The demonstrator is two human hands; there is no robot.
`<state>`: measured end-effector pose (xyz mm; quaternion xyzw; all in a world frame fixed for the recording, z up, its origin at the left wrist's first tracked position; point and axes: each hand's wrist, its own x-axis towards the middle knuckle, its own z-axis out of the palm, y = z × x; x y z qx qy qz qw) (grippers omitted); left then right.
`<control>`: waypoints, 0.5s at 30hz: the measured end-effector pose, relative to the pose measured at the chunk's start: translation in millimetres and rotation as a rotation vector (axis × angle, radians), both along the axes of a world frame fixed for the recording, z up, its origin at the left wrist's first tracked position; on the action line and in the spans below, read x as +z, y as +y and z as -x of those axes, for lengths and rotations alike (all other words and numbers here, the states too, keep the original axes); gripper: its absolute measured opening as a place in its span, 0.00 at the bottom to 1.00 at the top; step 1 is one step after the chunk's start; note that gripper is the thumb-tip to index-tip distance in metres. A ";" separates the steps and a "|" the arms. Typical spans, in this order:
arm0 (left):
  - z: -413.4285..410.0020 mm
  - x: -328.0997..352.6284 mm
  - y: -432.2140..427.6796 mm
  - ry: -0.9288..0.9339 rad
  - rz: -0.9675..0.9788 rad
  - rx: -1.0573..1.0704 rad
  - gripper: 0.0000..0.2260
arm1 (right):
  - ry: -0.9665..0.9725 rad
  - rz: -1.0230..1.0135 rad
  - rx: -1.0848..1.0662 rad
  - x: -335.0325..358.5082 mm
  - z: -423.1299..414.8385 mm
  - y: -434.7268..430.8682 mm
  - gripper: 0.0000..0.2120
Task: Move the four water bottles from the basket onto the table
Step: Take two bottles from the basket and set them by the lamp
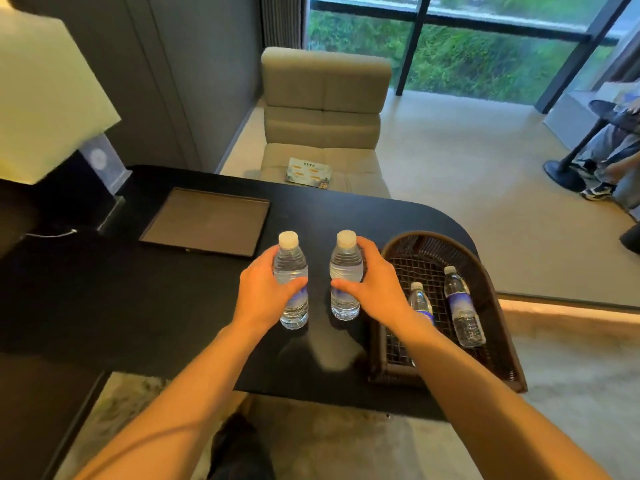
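Note:
Two clear water bottles with white caps stand upright on the black table point(104, 299), side by side. My left hand point(263, 289) is wrapped around the left bottle point(292, 268). My right hand point(372, 285) grips the right bottle point(346, 265). Both bottles' bases rest on the tabletop. To the right sits a dark woven basket point(498, 289) at the table's end. Two more bottles lie in it: one point(462, 306) fully visible, the other point(419, 301) partly hidden by my right forearm.
A flat dark tray point(207, 220) lies on the table behind the bottles. A lit lamp point(45, 98) stands at the far left. Beyond the table is a beige chair point(322, 112) with a leaflet on it. A seated person's legs point(602, 157) show at the far right.

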<state>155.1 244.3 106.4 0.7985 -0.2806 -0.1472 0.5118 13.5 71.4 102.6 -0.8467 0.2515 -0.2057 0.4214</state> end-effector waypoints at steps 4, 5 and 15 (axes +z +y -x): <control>-66.7 -6.0 29.4 0.086 -0.071 0.124 0.26 | 0.045 -0.053 0.063 -16.1 -77.3 20.4 0.32; -84.5 -8.3 35.7 0.101 -0.094 0.152 0.28 | 0.062 -0.073 0.068 -21.0 -98.9 24.6 0.31; -302.6 -34.3 63.4 0.046 -0.180 0.198 0.28 | 0.153 -0.140 0.085 -58.8 -324.0 48.3 0.29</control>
